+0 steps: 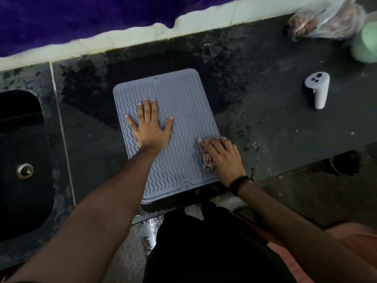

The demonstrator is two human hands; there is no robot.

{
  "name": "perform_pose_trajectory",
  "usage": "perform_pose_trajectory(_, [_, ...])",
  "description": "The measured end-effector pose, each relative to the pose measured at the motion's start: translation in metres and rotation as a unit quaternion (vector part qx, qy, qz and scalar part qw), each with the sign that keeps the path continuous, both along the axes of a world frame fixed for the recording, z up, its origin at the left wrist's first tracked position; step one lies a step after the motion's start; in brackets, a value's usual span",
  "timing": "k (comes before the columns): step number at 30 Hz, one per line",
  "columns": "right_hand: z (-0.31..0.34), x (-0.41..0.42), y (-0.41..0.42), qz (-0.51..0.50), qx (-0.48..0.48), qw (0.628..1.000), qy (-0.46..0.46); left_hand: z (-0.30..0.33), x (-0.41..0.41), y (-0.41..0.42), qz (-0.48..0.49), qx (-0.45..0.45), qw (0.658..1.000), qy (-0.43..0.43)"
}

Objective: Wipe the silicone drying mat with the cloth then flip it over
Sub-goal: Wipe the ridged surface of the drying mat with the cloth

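Observation:
A grey silicone drying mat (179, 103) with wavy ridges lies flat on the dark stone counter (275, 123), its near edge slightly over the counter's front. My left hand (150, 125) rests palm down on the mat's left middle, fingers spread. My right hand (223, 158) presses a crumpled pinkish cloth (206, 158) onto the mat's right edge, near the front corner. Most of the cloth is hidden under that hand.
A white handheld controller (318, 88) lies on the counter to the right. A clear plastic bag (324, 19) and a pale green object (365, 45) sit at the back right. A dark sink (22, 160) with a metal drain is at the left.

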State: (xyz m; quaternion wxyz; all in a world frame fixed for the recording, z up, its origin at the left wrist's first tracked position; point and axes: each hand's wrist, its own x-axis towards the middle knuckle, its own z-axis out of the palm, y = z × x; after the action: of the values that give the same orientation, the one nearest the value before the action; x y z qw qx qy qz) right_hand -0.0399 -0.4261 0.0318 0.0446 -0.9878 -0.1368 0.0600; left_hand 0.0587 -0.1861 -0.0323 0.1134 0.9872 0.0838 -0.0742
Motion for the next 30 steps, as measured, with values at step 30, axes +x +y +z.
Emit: perform_pose_trajectory(30, [0.026, -0.017, 0.066, 0.057, 0.051, 0.996, 0.034, 0.004, -0.002, 0.0, -0.004, -0.014, 1.0, -0.008])
